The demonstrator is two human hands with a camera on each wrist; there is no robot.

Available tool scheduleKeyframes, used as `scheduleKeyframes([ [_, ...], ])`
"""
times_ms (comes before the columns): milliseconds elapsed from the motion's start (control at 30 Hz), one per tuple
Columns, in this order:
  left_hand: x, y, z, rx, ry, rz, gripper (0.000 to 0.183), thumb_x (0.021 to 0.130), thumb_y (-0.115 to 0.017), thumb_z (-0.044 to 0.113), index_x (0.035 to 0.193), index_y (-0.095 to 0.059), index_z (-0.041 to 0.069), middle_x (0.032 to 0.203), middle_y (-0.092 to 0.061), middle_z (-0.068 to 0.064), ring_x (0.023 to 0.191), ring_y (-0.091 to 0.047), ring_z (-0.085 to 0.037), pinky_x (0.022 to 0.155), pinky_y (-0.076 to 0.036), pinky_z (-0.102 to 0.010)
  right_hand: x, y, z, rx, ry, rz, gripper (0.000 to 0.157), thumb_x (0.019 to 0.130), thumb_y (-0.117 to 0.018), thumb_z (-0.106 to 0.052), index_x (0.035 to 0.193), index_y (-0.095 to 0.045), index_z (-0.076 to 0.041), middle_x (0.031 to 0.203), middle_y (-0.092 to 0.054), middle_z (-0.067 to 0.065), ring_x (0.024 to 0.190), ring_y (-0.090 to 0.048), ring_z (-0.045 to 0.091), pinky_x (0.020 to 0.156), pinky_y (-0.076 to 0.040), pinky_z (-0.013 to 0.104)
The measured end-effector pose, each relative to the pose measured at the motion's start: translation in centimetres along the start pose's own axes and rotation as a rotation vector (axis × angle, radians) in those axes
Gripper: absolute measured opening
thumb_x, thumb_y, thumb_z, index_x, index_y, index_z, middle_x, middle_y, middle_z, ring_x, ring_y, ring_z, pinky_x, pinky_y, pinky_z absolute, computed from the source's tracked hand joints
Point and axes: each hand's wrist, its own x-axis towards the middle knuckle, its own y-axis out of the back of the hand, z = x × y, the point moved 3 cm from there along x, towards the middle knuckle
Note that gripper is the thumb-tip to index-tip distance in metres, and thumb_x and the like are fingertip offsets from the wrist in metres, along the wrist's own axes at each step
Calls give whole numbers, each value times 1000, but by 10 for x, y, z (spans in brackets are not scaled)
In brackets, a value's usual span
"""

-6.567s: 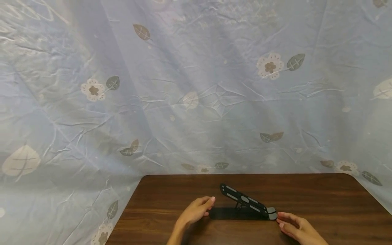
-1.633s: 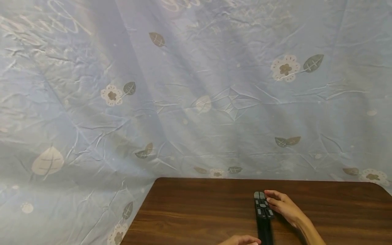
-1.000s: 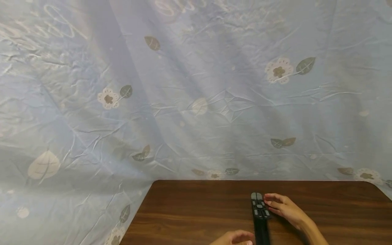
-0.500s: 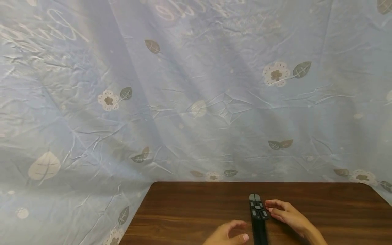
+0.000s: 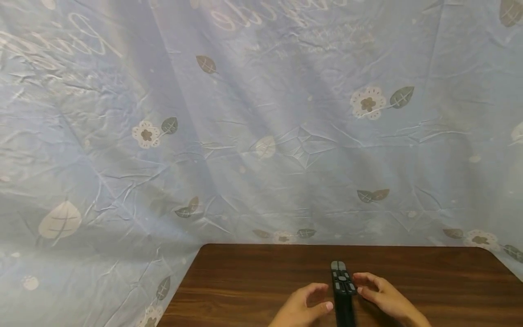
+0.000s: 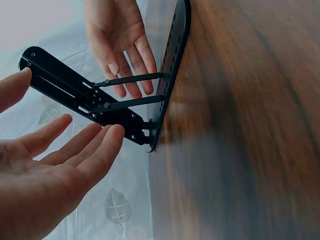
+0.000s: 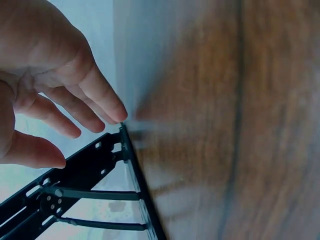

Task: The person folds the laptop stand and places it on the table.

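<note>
A black folding stand (image 5: 342, 299) with grey pads stands on the table, long side pointing away from me in the head view. Its upper arm (image 6: 57, 75) tilts up from the flat base (image 6: 172, 65), held by two thin struts. My left hand (image 5: 300, 309) is at its left side, fingers spread and loosely bent; in the left wrist view the thumb tip overlaps the raised end, and contact cannot be told. On the other side is my right hand (image 5: 386, 297), fingers relaxed. In the right wrist view its fingertips (image 7: 117, 110) are by the hinge end, gripping nothing.
The brown wood-grain table (image 5: 245, 281) has rounded far corners. Behind it hangs a pale blue cloth (image 5: 261, 181) printed with leaves and flowers, reaching down to the table's far edge.
The stand, earlier lying crosswise, now points away from me. Over the last second my left hand has risen along its left side, and my right hand has come slightly nearer me.
</note>
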Motion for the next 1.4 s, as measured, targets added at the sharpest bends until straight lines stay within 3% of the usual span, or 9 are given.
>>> scheduleKeyframes([
  [167, 7, -1, 3, -26, -27, 35, 49, 103, -74, 26, 145, -63, 3, 147, -67, -19, 137, -63, -41, 113, -54, -57, -5, -6, -13, -119, 39, 56, 60, 107, -67, -22, 154, -46, 10, 155, -51, 38, 141, -51, 59, 108, -52, 67],
  [333, 16, -2, 5, -5, -50, 99, 47, 99, -79, 23, 142, -67, 9, 144, -70, -13, 135, -66, -37, 111, -55, -55, -8, -9, -22, -142, 64, 59, 64, 105, -69, -19, 156, -43, 10, 156, -49, 39, 139, -55, 57, 104, -58, 57],
  [533, 28, -6, 3, 123, -107, 185, 49, 92, -85, 22, 137, -71, 12, 140, -73, -9, 132, -67, -31, 109, -57, -46, -8, -9, -27, -131, 93, 43, 67, 104, -71, -20, 157, -41, 9, 157, -44, 42, 136, -54, 63, 97, -63, 48],
  [700, 41, -6, 1, 204, -136, 236, 48, 88, -88, 16, 134, -73, 10, 137, -74, -9, 132, -67, -30, 112, -55, -44, -4, -10, -30, -145, 160, 47, 65, 106, -70, -22, 156, -44, 9, 158, -46, 40, 139, -52, 61, 102, -60, 51],
  [867, 51, -4, -1, 218, -141, 233, 49, 87, -88, 10, 133, -74, 11, 138, -74, -9, 131, -68, -29, 113, -55, -45, 0, -12, -28, -202, 191, 68, 64, 106, -69, -28, 156, -46, 5, 157, -50, 35, 139, -54, 58, 105, -57, 60],
  [1133, 62, -9, -14, 229, -164, 191, 46, 87, -87, 9, 131, -75, 13, 135, -75, -6, 131, -68, -25, 113, -54, -38, 2, -15, -23, -265, 213, 112, 58, 104, -73, -27, 151, -54, 1, 151, -60, 29, 132, -63, 51, 102, -59, 55],
  [1400, 67, -13, -21, 261, -194, 214, 31, 95, -81, 13, 125, -78, 16, 129, -76, 0, 127, -69, -18, 111, -56, -35, 2, -14, -24, -395, 265, 192, 45, 102, -76, -26, 142, -66, -8, 145, -68, 19, 127, -67, 48, 99, -60, 56],
])
